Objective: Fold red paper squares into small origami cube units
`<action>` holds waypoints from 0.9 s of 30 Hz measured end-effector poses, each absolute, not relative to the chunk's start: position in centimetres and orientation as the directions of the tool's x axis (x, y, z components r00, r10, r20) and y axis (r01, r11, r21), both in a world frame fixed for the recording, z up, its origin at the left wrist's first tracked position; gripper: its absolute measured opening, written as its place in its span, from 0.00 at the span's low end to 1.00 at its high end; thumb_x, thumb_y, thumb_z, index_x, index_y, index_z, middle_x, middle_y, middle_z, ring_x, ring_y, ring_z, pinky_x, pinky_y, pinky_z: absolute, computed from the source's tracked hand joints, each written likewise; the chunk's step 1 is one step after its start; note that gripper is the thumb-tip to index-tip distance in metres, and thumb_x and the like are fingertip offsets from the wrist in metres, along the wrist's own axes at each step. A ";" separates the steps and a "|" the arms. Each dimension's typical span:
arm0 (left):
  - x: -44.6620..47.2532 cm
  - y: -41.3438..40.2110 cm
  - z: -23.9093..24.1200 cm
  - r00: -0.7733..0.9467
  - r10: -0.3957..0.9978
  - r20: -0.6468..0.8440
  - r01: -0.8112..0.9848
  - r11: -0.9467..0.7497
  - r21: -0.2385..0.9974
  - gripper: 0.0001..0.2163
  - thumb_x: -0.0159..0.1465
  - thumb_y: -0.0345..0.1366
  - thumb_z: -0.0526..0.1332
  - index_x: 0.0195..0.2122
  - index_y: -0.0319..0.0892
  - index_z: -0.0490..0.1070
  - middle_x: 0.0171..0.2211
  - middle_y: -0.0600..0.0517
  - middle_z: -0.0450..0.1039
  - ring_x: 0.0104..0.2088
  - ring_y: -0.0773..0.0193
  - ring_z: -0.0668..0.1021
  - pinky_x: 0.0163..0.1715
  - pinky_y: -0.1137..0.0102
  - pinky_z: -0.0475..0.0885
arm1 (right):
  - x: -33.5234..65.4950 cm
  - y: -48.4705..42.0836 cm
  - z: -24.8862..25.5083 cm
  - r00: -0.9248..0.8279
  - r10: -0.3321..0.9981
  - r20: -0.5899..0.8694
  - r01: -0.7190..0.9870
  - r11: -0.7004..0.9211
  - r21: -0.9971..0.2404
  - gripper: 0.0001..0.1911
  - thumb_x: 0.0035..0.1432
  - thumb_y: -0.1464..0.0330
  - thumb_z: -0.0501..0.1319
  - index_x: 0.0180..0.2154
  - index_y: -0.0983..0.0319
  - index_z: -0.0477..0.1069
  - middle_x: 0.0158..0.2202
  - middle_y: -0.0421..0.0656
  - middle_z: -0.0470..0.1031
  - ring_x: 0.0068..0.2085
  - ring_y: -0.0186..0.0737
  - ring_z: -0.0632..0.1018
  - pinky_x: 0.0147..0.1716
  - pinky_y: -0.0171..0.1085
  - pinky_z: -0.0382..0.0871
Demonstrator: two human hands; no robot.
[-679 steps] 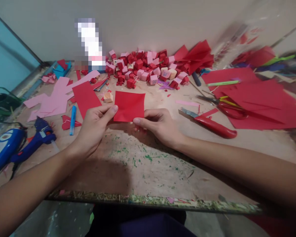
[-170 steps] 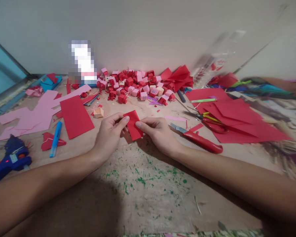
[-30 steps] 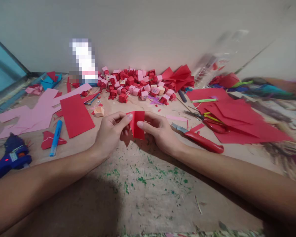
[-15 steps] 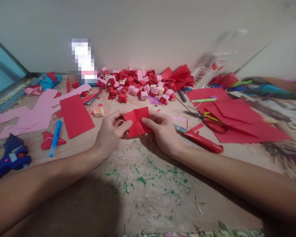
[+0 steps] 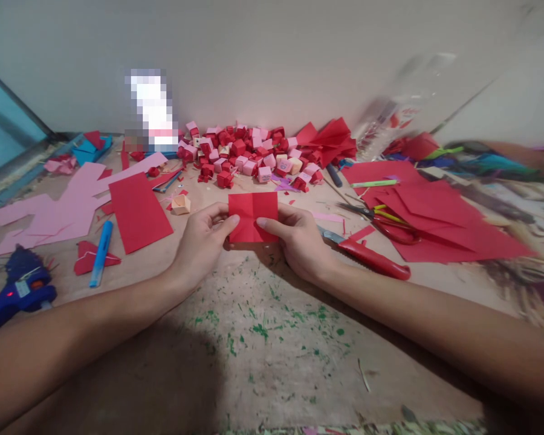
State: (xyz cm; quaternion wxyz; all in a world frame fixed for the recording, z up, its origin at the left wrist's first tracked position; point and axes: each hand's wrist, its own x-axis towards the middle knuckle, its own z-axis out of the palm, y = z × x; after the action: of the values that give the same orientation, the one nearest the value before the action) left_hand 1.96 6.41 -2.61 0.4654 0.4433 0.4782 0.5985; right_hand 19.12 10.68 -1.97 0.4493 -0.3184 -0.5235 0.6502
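Note:
Between my two hands a small red paper square [image 5: 252, 208] is held up facing me, with crossing crease lines on it. My left hand [image 5: 206, 232] pinches its left edge, thumb in front and fingers behind. On the opposite edge, my right hand [image 5: 301, 238] has the same kind of pinch. The fingers behind the paper are partly hidden. Just right of my right hand lies a red-handled folding saw [image 5: 374, 258]. A small cream folded paper box [image 5: 180, 205] sits beyond my left hand.
A heap of pink and red folded paper cubes [image 5: 240, 163] lies at the back. Red sheets [image 5: 435, 211] and scissors [image 5: 381, 217] are on the right. Pink paper [image 5: 63, 205], a red sheet [image 5: 140, 211], a blue highlighter [image 5: 102, 254] and a glue gun [image 5: 27, 284] lie left.
The red paper square was tilted and bowed; now it is straight and flatter, its creases showing clearly. Both hands keep their hold at nearly the same place.

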 end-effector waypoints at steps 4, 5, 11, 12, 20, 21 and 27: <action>1.9 6.5 -2.7 -0.122 0.989 0.089 -0.184 -0.111 0.977 0.07 0.63 0.34 0.67 0.41 0.41 0.80 0.38 0.50 0.83 0.38 0.62 0.82 0.41 0.70 0.78 | 19.1 10.7 -2.1 -0.405 0.912 0.065 -0.266 -0.049 -0.963 0.11 0.57 0.72 0.71 0.43 0.62 0.86 0.41 0.45 0.86 0.39 0.43 0.83 0.49 0.45 0.76; 1.9 6.5 -2.7 -0.103 0.991 0.088 -0.182 -0.106 0.978 0.07 0.63 0.35 0.67 0.42 0.41 0.80 0.39 0.49 0.84 0.39 0.61 0.83 0.41 0.68 0.78 | 19.1 10.7 -2.2 -0.410 0.910 0.064 -0.276 -0.057 -0.960 0.11 0.57 0.73 0.71 0.43 0.62 0.86 0.40 0.45 0.86 0.38 0.43 0.83 0.48 0.45 0.76; 2.1 6.3 -2.2 -0.101 0.993 0.061 -0.207 -0.081 0.975 0.11 0.61 0.38 0.71 0.43 0.41 0.80 0.37 0.49 0.84 0.38 0.59 0.84 0.36 0.69 0.79 | 19.1 10.8 -2.3 -0.405 0.913 0.043 -0.279 -0.079 -0.957 0.12 0.55 0.72 0.72 0.43 0.62 0.87 0.39 0.45 0.86 0.37 0.42 0.83 0.45 0.42 0.76; 2.1 6.2 -2.2 -0.110 0.992 0.057 -0.218 -0.080 0.973 0.12 0.60 0.38 0.71 0.44 0.41 0.79 0.37 0.49 0.84 0.37 0.59 0.84 0.35 0.70 0.79 | 19.1 10.8 -2.4 -0.402 0.915 0.037 -0.269 -0.080 -0.960 0.12 0.56 0.72 0.71 0.43 0.62 0.87 0.38 0.45 0.86 0.37 0.42 0.82 0.45 0.42 0.76; 1.7 5.7 -1.9 -0.143 0.990 0.001 -0.178 -0.027 0.984 0.09 0.60 0.34 0.63 0.41 0.45 0.78 0.26 0.56 0.76 0.18 0.67 0.75 0.15 0.74 0.68 | 19.3 10.7 -2.1 -0.363 0.932 -0.005 -0.245 -0.101 -0.964 0.08 0.53 0.73 0.71 0.36 0.58 0.88 0.36 0.43 0.85 0.35 0.40 0.81 0.37 0.39 0.76; 1.6 5.6 -1.8 -0.121 0.993 0.010 -0.194 -0.033 0.980 0.09 0.60 0.34 0.62 0.40 0.45 0.78 0.24 0.56 0.74 0.19 0.66 0.75 0.16 0.74 0.68 | 19.3 10.6 -1.9 -0.354 0.935 -0.027 -0.240 -0.119 -0.963 0.09 0.52 0.73 0.71 0.35 0.58 0.88 0.35 0.44 0.85 0.33 0.39 0.80 0.33 0.38 0.74; 1.4 5.8 -2.1 -0.069 0.997 0.029 -0.200 -0.042 0.979 0.13 0.67 0.49 0.64 0.42 0.45 0.76 0.24 0.54 0.73 0.20 0.65 0.76 0.16 0.74 0.70 | 19.2 10.4 -1.4 -0.333 0.941 -0.063 -0.200 -0.136 -0.970 0.18 0.44 0.75 0.62 0.35 0.60 0.88 0.28 0.43 0.81 0.24 0.34 0.68 0.23 0.35 0.58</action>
State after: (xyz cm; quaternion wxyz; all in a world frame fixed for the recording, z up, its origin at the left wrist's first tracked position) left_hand 1.41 5.75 -2.08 0.5223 0.4392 0.4540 0.5729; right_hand 19.17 10.41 -1.41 0.4373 -0.3772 -0.4906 0.6525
